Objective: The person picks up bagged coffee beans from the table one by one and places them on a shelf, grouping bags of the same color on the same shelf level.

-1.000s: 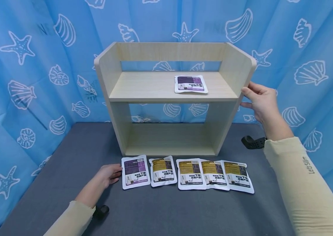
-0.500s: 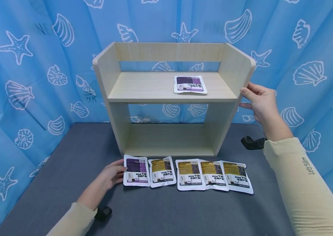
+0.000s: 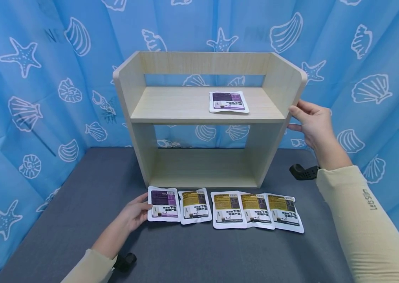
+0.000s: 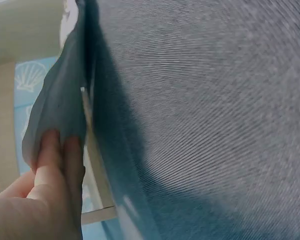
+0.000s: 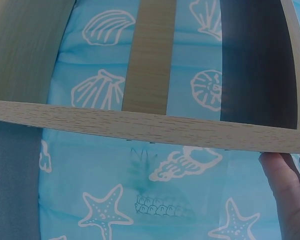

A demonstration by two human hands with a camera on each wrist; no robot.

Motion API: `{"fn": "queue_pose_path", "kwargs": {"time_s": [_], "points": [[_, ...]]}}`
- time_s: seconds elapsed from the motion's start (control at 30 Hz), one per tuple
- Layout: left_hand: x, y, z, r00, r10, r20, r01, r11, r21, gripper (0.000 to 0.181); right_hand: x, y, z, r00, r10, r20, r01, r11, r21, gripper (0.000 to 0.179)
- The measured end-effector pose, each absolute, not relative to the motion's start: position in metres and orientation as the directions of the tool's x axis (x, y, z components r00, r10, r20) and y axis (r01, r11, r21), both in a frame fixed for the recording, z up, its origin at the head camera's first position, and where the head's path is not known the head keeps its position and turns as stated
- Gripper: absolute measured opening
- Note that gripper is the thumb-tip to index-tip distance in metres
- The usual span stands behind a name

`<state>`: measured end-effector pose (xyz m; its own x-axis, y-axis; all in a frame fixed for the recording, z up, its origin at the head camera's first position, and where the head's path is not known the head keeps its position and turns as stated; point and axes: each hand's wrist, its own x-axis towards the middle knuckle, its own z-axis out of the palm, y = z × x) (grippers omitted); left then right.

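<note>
My left hand pinches the left edge of a white-bordered pouch with a purple label, standing before the wooden shelf. In the left wrist view the fingers lie against the pouch's shaded underside, which is raised from the cloth. To the right of this pouch lies a gold-labelled pouch. The right hand touches the outer face of the shelf's right side panel; in the right wrist view its fingertips meet that panel, none showing on the inner side.
Farther right are gold-labelled pouches, partly overlapping, on the dark cloth-covered table. Another purple-labelled pouch lies on the upper shelf board. Behind hangs a blue curtain printed with shells.
My left hand has taken hold of the purple-labelled pouch, moved it slightly right and raised it toward the shelf. The right hand stays on the side panel.
</note>
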<state>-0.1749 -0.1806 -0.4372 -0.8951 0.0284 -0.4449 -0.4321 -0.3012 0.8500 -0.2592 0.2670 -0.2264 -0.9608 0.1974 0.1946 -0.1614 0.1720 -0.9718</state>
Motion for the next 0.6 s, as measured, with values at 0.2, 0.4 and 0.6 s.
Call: {"fn": "queue_pose_path", "kwargs": {"time_s": [0.2, 0.4, 0.6], "points": [[-0.17, -0.184, -0.427, -0.907, 0.006, -0.421, -0.402, -0.304, 0.864, 0.064, -0.26, 0.268, -0.227, -0.96, 0.199, 0.197, -0.16, 0.187, -0.969, 0.061], [-0.163, -0.185, -0.409, -0.917, 0.03, -0.398, -0.386, -0.314, 0.867, 0.064, -0.259, 0.268, -0.227, -0.96, 0.193, 0.201, -0.168, 0.177, -0.97, 0.061], [-0.159, -0.186, -0.394, -0.928, 0.051, -0.369, -0.366, -0.302, 0.88, 0.062, -0.259, 0.268, -0.227, -0.963, 0.188, 0.193, -0.166, 0.148, -0.975, 0.062]]}}
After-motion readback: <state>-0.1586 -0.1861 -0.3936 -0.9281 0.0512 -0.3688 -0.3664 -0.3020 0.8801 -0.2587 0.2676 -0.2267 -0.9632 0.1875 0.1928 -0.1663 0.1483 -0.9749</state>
